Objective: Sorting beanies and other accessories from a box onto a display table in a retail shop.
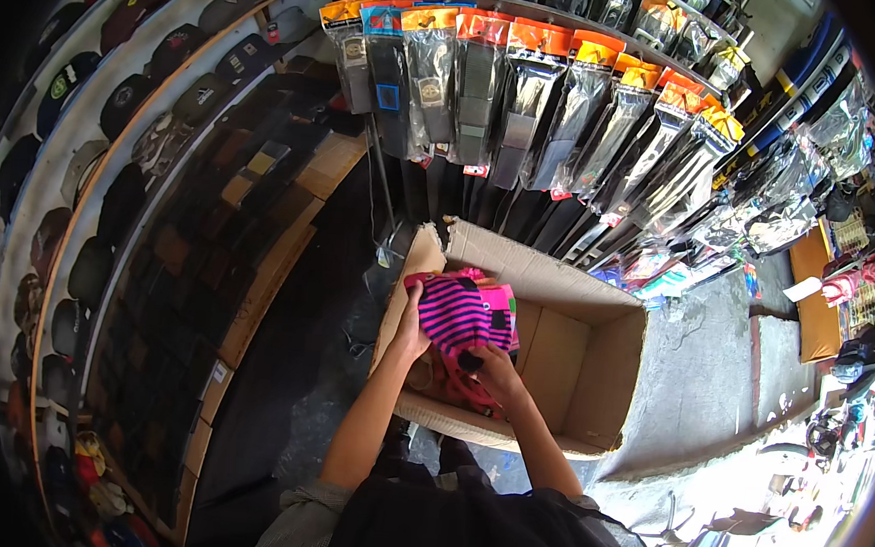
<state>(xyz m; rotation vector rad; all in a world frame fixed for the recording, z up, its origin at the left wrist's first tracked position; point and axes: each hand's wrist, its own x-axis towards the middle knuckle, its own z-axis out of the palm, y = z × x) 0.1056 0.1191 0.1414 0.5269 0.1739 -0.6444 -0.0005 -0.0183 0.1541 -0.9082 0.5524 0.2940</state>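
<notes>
A pink and dark-striped knit hat is held between my two hands, over the left part of an open cardboard box. My left hand grips its left edge. With the fingers of my right hand I pinch its lower end, beside a small black pompom. More pink, orange and green pieces show behind the hat's right and upper edges. Red and pink items lie in the box below my hands, partly hidden by them.
Packaged belts hang from a rack beyond the box. Caps line the shelves at left, beside a dark display case with wallets. A concrete floor lies at right, near bright, cluttered goods. My feet are just under the box's near edge.
</notes>
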